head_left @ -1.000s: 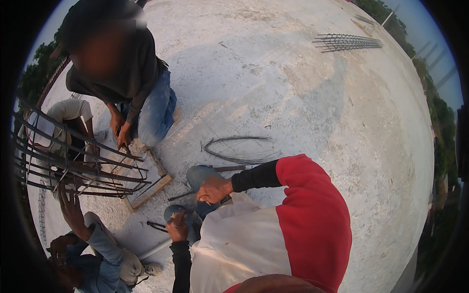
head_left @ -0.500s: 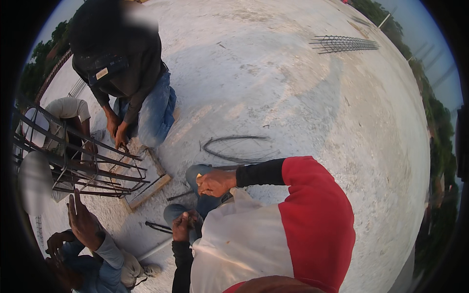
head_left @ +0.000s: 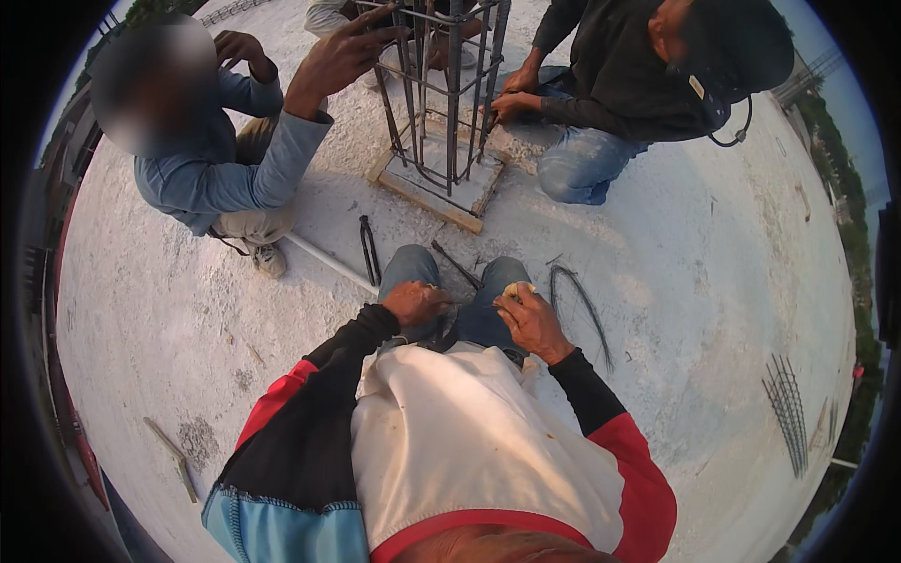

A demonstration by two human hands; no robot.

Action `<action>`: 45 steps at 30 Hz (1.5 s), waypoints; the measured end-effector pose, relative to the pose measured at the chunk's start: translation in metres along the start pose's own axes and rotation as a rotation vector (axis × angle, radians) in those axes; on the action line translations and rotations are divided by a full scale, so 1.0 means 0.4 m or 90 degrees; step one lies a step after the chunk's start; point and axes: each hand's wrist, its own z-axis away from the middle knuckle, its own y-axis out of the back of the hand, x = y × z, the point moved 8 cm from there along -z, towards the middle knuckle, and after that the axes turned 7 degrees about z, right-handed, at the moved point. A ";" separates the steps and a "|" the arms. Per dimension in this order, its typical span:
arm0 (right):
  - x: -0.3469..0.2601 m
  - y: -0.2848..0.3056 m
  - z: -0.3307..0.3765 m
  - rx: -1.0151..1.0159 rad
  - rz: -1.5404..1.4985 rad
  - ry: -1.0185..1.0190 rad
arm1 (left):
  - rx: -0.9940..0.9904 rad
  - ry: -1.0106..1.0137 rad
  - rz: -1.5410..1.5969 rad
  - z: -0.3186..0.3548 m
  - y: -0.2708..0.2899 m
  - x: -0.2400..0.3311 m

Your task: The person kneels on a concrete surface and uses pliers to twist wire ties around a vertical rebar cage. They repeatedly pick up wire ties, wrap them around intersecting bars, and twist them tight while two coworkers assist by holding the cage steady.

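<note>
My left hand (head_left: 416, 302) rests over my left knee with its fingers curled closed; whatever it may hold is too small to make out. Over my right knee, my right hand (head_left: 535, 324) pinches a small pale yellowish piece (head_left: 513, 290) between thumb and fingers. Both hands are apart, above my blue trousers. Just beyond my knees lie a dark pair of metal bars or handles (head_left: 369, 250) and a short dark rod (head_left: 456, 265). To the right of my right hand, a bent bundle of thin tie wire (head_left: 584, 305) lies on the concrete.
Ahead stands an upright rebar cage (head_left: 452, 103) inside a wooden frame (head_left: 427, 208) on the slab. Co-workers crouch around it; one person's hand (head_left: 343, 61) touches the bars. A white pipe (head_left: 330, 262) lies at left, a rebar mesh (head_left: 786, 413) at far right.
My view has swung left, bringing the cage upright ahead. The left co-worker's raised hand now reaches the bars. My right hand still holds the pale piece.
</note>
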 end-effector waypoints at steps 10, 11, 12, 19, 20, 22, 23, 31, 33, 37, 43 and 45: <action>-0.017 -0.006 0.001 0.067 0.096 0.093 | -0.214 0.061 0.264 -0.001 0.007 -0.046; -0.014 -0.007 0.002 0.085 0.094 0.088 | -0.191 0.038 0.199 -0.009 0.031 -0.042; -0.001 -0.020 0.001 0.060 0.061 0.047 | -0.176 0.029 0.153 -0.019 0.057 -0.038; 0.083 -0.038 0.007 0.115 -0.117 -0.144 | 0.530 -0.022 0.259 -0.127 0.554 -0.008; 0.090 -0.043 0.012 0.134 -0.138 -0.151 | 0.613 -0.055 0.260 -0.149 0.609 0.003; 0.109 -0.085 0.028 0.119 -0.189 -0.199 | 0.724 -0.104 0.237 -0.203 0.693 0.012; 0.114 -0.107 0.037 0.121 -0.216 -0.216 | 0.761 -0.138 0.205 -0.230 0.731 0.012; 0.152 -0.256 0.108 0.130 -0.246 -0.340 | 0.835 -0.169 0.203 -0.378 0.957 -0.049; 0.181 -0.277 0.117 0.121 -0.266 -0.393 | 0.698 -0.187 0.373 -0.418 0.992 -0.055; 0.206 -0.294 0.107 0.131 -0.234 -0.373 | 0.522 -0.166 0.574 -0.498 0.999 -0.073; 0.221 -0.313 0.111 0.137 -0.224 -0.376 | 0.466 -0.263 0.724 -0.595 0.999 -0.133; 0.222 -0.316 0.113 0.133 -0.229 -0.390 | 0.471 -0.239 0.701 -0.595 0.995 -0.144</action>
